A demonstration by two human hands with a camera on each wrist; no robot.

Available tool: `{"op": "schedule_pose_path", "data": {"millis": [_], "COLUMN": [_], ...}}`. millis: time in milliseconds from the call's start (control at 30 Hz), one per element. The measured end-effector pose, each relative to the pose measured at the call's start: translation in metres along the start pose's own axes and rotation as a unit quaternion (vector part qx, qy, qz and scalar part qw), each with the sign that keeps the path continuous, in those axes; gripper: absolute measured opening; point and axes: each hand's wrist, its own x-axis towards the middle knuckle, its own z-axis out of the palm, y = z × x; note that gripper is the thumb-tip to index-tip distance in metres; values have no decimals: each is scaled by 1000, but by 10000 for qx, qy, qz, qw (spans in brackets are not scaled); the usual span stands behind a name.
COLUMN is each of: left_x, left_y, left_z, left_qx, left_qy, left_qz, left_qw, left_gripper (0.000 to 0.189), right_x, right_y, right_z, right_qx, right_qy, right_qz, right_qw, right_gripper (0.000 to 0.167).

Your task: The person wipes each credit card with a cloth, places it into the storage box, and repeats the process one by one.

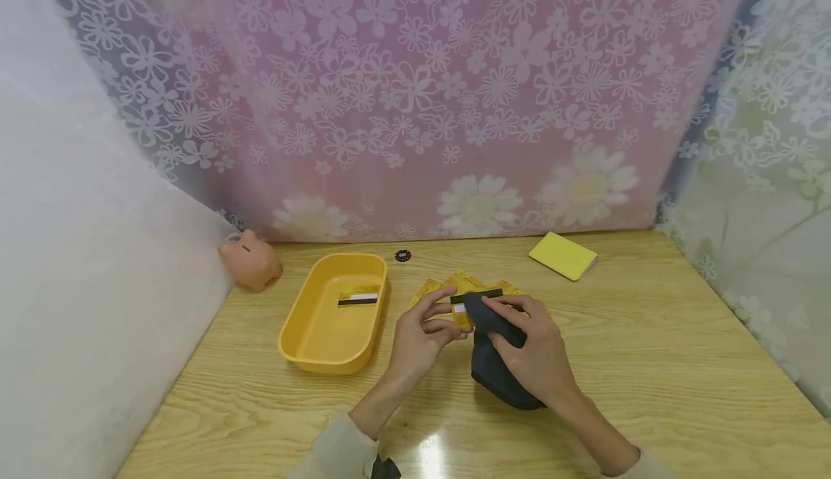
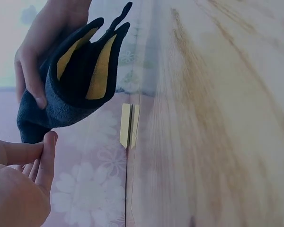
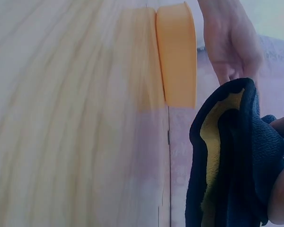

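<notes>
My left hand pinches a yellow card with a black stripe and a white strip by its left end. A dark blue cloth with a yellow underside is gripped in my right hand, and a fold of it lies against the card's face. In the left wrist view, the cloth hangs in folds above the left fingertips. The right wrist view shows the cloth bunched between right thumb and fingers; the card is hidden there. Several yellow cards lie fanned on the table behind both hands.
Left of the hands stands a yellow tray with one striped card inside. A pink piggy bank sits at the far left. Toward the back are a black chip and a yellow notebook. Fabric walls enclose the wooden table.
</notes>
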Motion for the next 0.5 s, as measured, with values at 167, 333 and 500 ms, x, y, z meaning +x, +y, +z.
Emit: {"op": "schedule_pose_path", "data": {"millis": [167,333,500], "left_x": [-1,-2,-3], "left_y": [0,0,-2], "left_z": [0,-2,-6], "left_qx": [-210,-520,-444], "left_qy": [41,29,60], "left_qz": [-115,-200,-269], "left_qw": [9997,9984,9986], "left_gripper": [62,60,60], "right_x": [-3,-8,-12], "right_y": [14,28,34], "right_z": [-11,-21,-29], "right_qx": [-177,-249,-288], "right_qy": [138,261,354], "right_qz": [233,407,632], "right_qw": [9995,9985,9970], "right_gripper": [59,56,57]}}
